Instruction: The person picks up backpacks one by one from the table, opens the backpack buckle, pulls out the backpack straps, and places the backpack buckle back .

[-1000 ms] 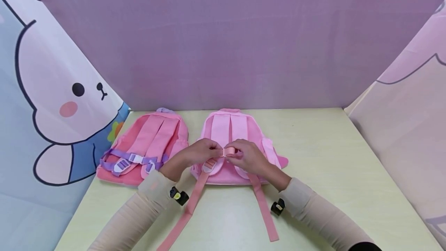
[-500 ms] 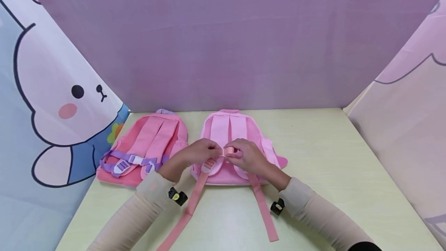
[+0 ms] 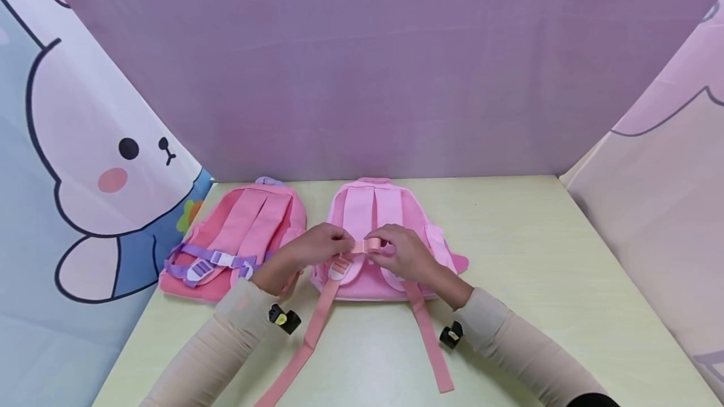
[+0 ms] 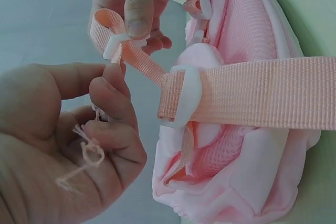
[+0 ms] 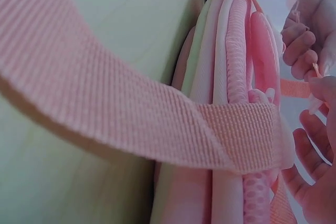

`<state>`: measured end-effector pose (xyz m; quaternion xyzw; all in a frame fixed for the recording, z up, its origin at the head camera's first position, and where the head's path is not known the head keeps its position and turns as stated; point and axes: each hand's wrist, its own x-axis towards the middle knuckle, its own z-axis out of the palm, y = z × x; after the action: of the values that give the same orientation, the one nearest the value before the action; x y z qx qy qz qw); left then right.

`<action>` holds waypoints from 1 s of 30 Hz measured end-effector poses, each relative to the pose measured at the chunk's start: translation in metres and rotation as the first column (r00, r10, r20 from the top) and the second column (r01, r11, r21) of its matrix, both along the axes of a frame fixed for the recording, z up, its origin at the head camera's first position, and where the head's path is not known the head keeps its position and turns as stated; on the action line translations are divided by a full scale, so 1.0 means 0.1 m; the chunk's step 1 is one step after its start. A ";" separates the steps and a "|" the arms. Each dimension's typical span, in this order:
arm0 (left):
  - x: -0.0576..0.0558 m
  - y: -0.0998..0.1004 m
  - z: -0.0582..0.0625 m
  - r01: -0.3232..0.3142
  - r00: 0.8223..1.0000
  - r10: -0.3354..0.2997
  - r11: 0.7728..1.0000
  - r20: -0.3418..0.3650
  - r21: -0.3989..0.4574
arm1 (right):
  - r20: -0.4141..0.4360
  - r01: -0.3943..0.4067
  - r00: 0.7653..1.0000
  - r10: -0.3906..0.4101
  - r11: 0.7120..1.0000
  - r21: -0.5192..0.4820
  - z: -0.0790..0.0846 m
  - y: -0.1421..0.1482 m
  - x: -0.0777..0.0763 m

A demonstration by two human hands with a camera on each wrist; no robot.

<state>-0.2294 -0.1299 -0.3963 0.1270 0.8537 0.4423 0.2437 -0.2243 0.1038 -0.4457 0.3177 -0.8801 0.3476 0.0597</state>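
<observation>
**Two hands meet at a pink backpack's buckle**

A person's left hand (image 3: 308,249), fingers curled, pinches a narrow peach strap (image 4: 144,64), loose threads (image 4: 92,153) trailing across its fingers. Beside it, the right hand (image 3: 404,251) pinches a white buckle (image 4: 116,45) through which the strap loops. Both work just above the pale pink backpack (image 3: 357,206), which lies straps-up on a light table (image 3: 509,319), two longer webbing ends (image 3: 428,344) running toward the wearer. Near the left forearm lies a coral-pink backpack (image 3: 243,225) with purple straps (image 3: 195,250). A purple backdrop (image 3: 384,68) rises behind.
</observation>
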 end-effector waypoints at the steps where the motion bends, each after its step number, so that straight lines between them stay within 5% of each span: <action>1: 0.00 0.00 0.00 -0.001 1.000 0.001 1.000 0.002 0.003 | 0.002 -0.002 1.000 0.002 1.000 -0.002 0.00 0.00 0.00; 30: 0.00 0.07 -0.05 -0.026 1.000 0.026 0.999 0.013 0.027 | -0.028 -0.034 0.999 0.033 0.999 -0.026 -0.01 -0.07 0.00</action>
<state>-0.2298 -0.1230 -0.4014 0.1164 0.8477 0.4577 0.2417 -0.2243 0.0969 -0.4467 0.3365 -0.8691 0.3555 0.0704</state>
